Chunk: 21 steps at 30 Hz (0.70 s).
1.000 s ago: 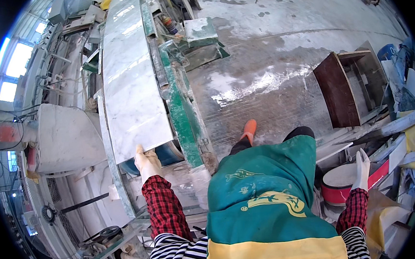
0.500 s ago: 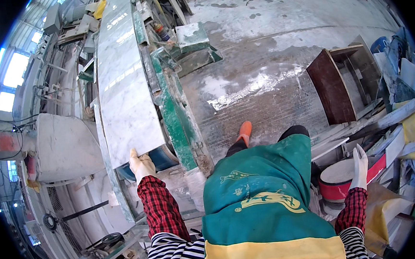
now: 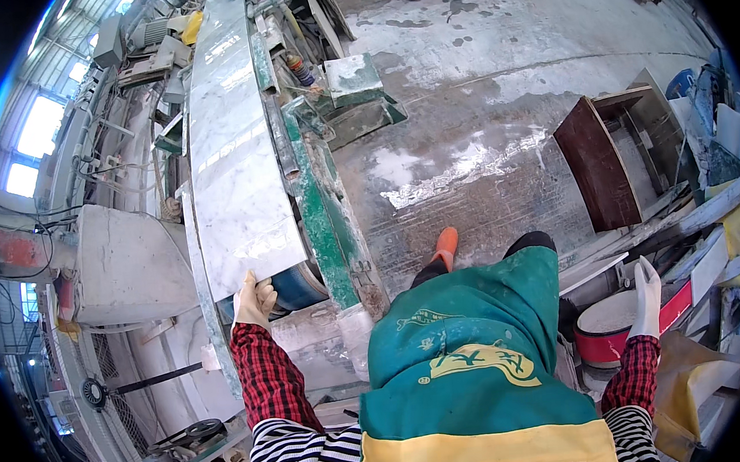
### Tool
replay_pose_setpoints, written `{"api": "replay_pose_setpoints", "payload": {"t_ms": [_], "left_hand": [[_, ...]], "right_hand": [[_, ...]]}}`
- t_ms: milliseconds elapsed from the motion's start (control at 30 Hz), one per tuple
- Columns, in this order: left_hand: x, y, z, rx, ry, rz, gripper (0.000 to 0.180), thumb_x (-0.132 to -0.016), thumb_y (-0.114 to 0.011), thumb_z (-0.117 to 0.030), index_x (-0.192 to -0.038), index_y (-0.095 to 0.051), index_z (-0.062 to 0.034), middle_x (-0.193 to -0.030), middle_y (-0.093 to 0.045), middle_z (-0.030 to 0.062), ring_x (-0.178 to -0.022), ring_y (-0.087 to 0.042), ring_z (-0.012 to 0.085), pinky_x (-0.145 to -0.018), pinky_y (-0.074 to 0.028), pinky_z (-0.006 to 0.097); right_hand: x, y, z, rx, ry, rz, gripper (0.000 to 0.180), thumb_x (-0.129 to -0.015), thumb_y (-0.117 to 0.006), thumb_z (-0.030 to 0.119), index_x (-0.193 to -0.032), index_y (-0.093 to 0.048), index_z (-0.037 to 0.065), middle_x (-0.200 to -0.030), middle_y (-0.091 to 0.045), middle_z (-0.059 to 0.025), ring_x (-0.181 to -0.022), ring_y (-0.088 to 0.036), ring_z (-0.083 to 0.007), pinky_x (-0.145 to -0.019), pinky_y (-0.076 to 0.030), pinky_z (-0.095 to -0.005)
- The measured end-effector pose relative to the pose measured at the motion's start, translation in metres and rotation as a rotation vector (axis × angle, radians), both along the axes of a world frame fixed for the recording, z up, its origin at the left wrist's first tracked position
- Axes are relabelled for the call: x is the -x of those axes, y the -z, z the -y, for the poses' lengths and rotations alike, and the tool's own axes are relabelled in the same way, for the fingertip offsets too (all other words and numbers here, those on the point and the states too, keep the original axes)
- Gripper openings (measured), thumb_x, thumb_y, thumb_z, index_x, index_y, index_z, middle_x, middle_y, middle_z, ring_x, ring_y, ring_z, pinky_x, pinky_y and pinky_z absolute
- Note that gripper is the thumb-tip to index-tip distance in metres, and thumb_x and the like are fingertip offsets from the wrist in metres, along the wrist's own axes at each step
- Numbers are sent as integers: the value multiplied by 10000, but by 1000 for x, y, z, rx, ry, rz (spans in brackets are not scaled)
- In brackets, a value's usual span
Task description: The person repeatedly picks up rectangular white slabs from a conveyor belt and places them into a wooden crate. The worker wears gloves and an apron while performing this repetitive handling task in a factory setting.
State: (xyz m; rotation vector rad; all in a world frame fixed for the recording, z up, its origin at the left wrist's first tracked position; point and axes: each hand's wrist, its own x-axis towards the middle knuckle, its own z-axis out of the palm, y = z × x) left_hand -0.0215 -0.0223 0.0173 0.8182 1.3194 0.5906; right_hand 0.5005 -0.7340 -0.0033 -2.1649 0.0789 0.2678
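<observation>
My left hand (image 3: 255, 302), in a pale glove, is closed at the near end of a long white marble slab (image 3: 243, 197) with grey veins. Its fingers curl at the slab's end edge; part of the grip is hidden. The slab lies lengthwise on a conveyor, and a blue belt-covered roller (image 3: 297, 288) shows beneath its near end. Away to the right, my right hand (image 3: 647, 297), also gloved, holds nothing. Its fingers are stretched out above a round red-sided container (image 3: 605, 341).
A green machine rail (image 3: 333, 225) runs along the slab's right side, with a spray can (image 3: 299, 69) farther up. An open dark-red wooden box (image 3: 593, 164) stands on the floor at right, near piled slab offcuts (image 3: 710, 266). A grey machine housing (image 3: 123, 263) is at left.
My left hand's fingers have curled more at the slab's end, and its forearm has swung left. The whole view has shifted slightly. My right hand stays stretched out at the right.
</observation>
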Motion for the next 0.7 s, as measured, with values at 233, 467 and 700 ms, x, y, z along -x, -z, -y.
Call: {"api": "replay_pose_setpoints", "payload": {"t_ms": [233, 467, 700], "left_hand": [[33, 45, -28, -25, 290, -208, 725, -929, -340, -855, -525, -249, -260, -458, -289, -47, -358, -231, 135, -381, -134, 322], [-24, -10, 11, -259, -12, -360, 514, -1081, -471, -478, -786, -558, -67, -551, -530, 58, -388, -425, 142, -366, -326, 289], [-117, -19, 80, -784, 282, -277, 355, -1073, -553, -338, -1087, -672, -4, -872, -723, 111, -818, -684, 200, -777, -548, 342]], "right_hand": [[-29, -21, 57, 339, 28, 336, 375, -1015, -635, 195, -1340, -651, 8, -1364, -652, -181, -1248, -623, -234, -1040, -487, -336], [-14, -27, 149, 793, 345, 477, 439, -1064, -535, 259, -1402, -573, -18, -1456, -562, -220, -1362, -517, -350, -1156, -390, -413], [2, 30, 144, 914, 381, 465, 502, -1108, -430, 343, -1492, -485, 26, -1590, -415, -220, -1463, -361, -419, -1236, -275, -437]]}}
